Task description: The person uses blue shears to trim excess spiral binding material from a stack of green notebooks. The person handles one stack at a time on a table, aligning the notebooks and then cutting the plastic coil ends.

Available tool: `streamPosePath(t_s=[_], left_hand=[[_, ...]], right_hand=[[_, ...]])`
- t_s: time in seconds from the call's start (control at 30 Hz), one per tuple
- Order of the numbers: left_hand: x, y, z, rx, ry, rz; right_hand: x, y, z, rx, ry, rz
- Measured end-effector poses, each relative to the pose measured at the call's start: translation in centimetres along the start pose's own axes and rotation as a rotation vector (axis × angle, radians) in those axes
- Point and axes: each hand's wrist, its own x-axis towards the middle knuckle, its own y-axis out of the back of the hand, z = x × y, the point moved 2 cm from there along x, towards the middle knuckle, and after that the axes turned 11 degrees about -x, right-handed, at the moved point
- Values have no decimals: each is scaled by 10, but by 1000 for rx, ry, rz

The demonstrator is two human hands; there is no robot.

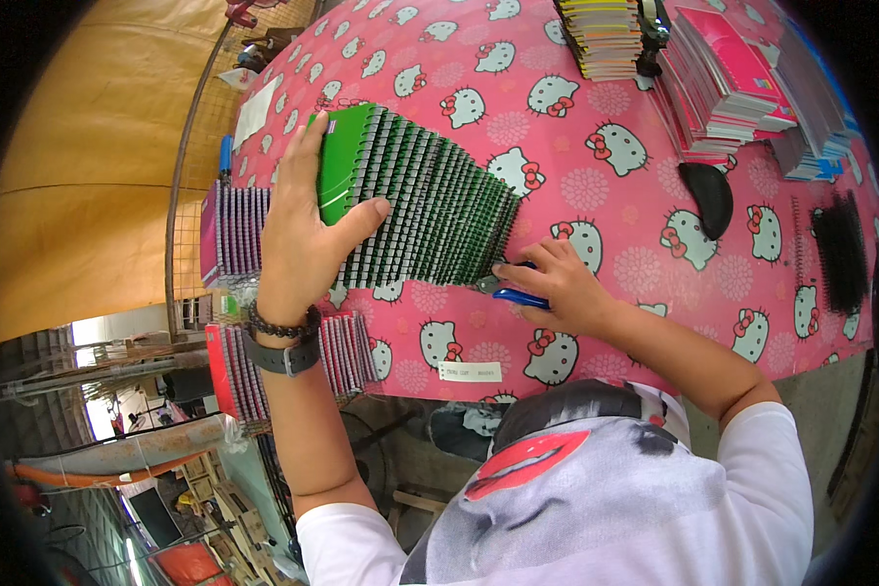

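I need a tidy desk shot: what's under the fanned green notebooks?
The pink cat-print tablecloth shows around the green notebooks. The left hand presses them; whatever lies directly beneath is covered.

A pink tablecloth (654,117) printed with cartoon cats covered the table in front of me. To my left, purple spiral notebooks (234,234) stood fanned at the table's edge, and red ones (239,366) lay nearer me. At the far side rose a stack of yellow-edged notebooks (604,37), with pink notebooks (728,83) piled to its right. A black oval pad (708,195) sat near them, and black spiral bindings (838,252) lay far right.
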Motion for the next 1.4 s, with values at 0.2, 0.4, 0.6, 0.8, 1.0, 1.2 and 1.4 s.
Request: streamPosePath(t_s=[0.2, 0.4, 0.6, 0.8, 1.0, 1.2, 1.4], left_hand=[[1, 0, 2, 14, -4, 0], [1, 0, 1, 27, -7, -1], [0, 0, -1, 14, 3, 1], [1, 0, 2, 16, 15, -6], [1, -1, 3, 8, 13, 2], [1, -1, 3, 8, 14, 2], [1, -1, 4, 11, 15, 0]], right_hand=[[3, -6, 4, 33, 25, -90], [-5, -23, 10, 514, -252, -283], [1, -2, 3, -106, 47, -62], [-2, -23, 22, 858, -512, -622], [-6, -15, 13, 196, -134, -217], [-7, -13, 13, -146, 43, -97], [-10, -29, 28, 808, -483, -589]])
